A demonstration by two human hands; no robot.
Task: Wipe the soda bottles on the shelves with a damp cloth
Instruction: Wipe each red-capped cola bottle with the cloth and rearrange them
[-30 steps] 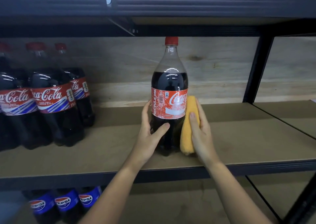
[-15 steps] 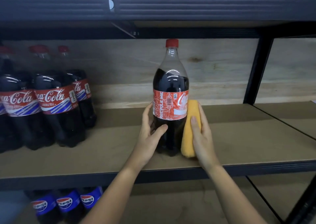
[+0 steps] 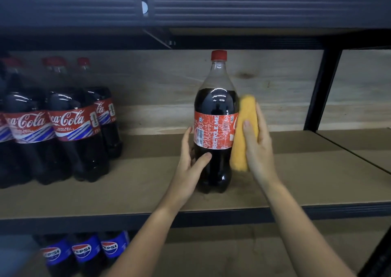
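Higher now, fuzzy yellow cloth [image 3: 244, 132] rubs glossy plastic bottle [image 3: 214, 128].

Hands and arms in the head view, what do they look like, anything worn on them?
Both arms are bare as far as the picture shows, with no sleeves in view. The left hand and right hand wear no gloves, and no rings, watch or bracelets show. The fingernails that show look short and unpainted.

held bottle [image 3: 214, 128] – "RECYCLE ME" | left bottles [image 3: 69, 126] – "Coca-Cola" | lower bottles [image 3: 84, 251] – "PEPSI"
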